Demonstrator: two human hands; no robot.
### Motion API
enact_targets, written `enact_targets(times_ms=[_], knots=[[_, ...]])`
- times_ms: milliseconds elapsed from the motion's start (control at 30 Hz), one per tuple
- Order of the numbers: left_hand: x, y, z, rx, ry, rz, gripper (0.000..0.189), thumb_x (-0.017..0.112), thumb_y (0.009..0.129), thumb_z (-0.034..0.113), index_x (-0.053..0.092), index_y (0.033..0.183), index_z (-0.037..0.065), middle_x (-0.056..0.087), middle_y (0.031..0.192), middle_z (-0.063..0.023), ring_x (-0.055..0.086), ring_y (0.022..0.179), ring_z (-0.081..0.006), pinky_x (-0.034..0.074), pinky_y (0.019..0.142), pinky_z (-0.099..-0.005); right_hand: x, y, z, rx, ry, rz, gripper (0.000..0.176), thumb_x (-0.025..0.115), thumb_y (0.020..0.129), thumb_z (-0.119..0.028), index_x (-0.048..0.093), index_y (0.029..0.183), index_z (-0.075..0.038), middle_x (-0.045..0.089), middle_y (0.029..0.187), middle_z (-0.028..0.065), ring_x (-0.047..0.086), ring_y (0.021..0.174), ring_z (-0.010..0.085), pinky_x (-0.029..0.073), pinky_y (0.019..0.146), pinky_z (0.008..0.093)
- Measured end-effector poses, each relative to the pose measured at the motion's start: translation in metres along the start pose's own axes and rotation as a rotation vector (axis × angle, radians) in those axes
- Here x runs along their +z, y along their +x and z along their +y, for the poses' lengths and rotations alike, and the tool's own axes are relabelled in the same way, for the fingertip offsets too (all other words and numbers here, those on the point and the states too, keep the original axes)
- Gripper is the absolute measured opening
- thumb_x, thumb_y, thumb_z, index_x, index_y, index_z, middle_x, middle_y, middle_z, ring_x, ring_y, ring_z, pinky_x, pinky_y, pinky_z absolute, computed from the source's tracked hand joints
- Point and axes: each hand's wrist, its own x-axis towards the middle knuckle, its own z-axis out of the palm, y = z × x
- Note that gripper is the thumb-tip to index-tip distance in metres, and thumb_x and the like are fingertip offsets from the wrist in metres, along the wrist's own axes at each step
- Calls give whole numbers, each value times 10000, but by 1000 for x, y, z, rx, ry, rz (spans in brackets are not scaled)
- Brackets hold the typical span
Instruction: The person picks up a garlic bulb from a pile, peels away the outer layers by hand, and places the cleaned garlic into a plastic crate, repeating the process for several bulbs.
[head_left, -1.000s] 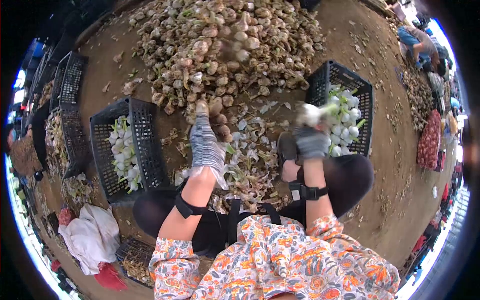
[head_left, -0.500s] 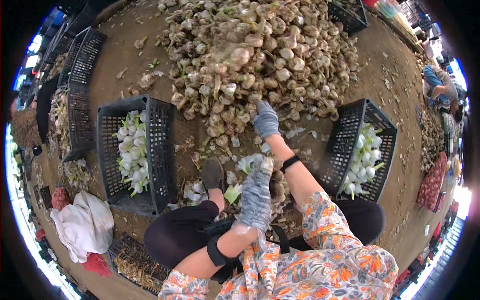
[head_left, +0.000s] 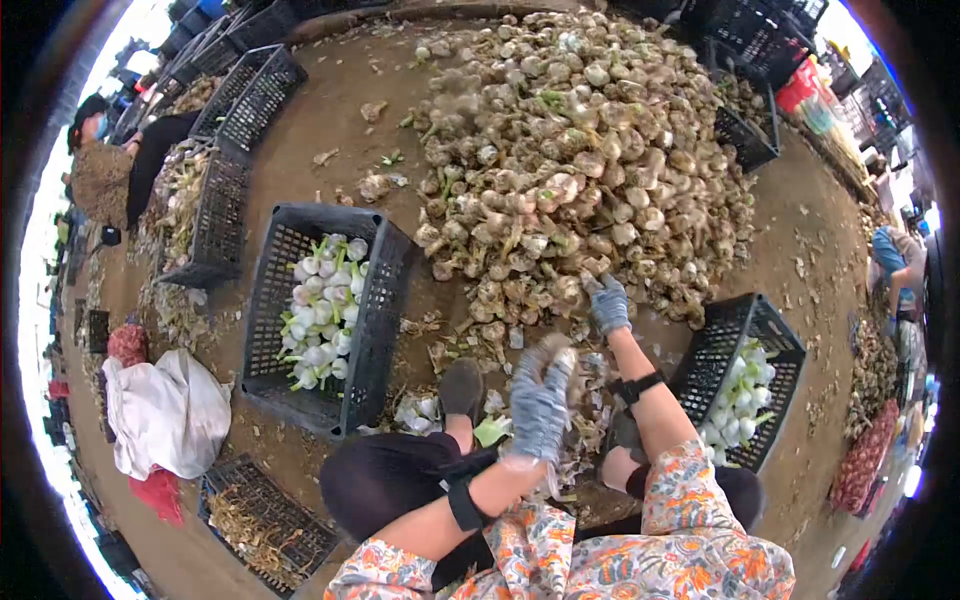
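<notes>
A large heap of unpeeled garlic bulbs (head_left: 590, 170) lies on the ground ahead of me. My right hand (head_left: 608, 305), in a grey-blue glove, reaches to the near edge of this heap, its fingers closed around a garlic bulb (head_left: 595, 270). My left hand (head_left: 541, 405), gloved alike, is raised over the peel-strewn ground between my feet. Its brownish fingertips are smeared by motion, and I cannot tell what they hold. Cleaned white garlic (head_left: 325, 315) fills part of a black crate (head_left: 388, 300) on the left. More white garlic (head_left: 740, 400) sits in a black crate (head_left: 700, 360) on the right.
Farther left stand more black crates (head_left: 215, 225), with a person (head_left: 105, 180) seated behind them. A white sack (head_left: 165, 415) and a flat crate of dry stalks (head_left: 262, 525) lie at lower left. On the right are a red net sack (head_left: 865, 455) and another person (head_left: 900, 260).
The view has turned, so the heap and crates sit farther right. My right hand stays at the heap's near edge. My left hand's fingers have moved and show spread more than before.
</notes>
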Motion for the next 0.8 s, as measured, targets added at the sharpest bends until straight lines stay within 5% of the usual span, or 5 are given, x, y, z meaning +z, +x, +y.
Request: enact_targets(times_ms=[33,133,200,400,800], knots=[[-10,19,-24,285,156,12,367,640,782,117,519,1124,61,567,989,-40,548,756,-94,472,578,-202,-11,-37,-56,55,250,-1,323,571,823,-236,560,948,62,634,853,134,568,756,182,440,706,298],[-14,33,-23,385,486,-160,627,686,703,54,363,1241,48,482,1133,-96,502,929,-158,441,754,-245,-45,-108,-112,-142,-181,49,452,528,835,-318,541,995,105,606,925,200,566,826,288,439,757,332],[-11,32,-23,379,531,-334,810,716,651,11,259,1319,38,425,1229,-134,472,1045,-201,419,872,-274,-63,-134,-158,102,-148,-106,482,587,809,-300,514,1086,87,595,982,214,567,908,258,425,822,315],[15,-17,-12,358,140,-717,843,713,621,-66,268,1320,86,410,1222,-77,451,1086,-178,426,919,-310,-101,-193,-196,-165,-13,-137,325,611,792,-121,526,1055,49,607,912,68,531,816,104,450,745,243],[29,-49,3,274,270,-843,830,774,641,169,294,1310,65,475,1163,-69,511,1015,-178,454,863,-293,-139,-225,-186,-220,-5,-92,311,601,782,-149,542,1008,55,621,832,126,530,759,105,455,699,280]])
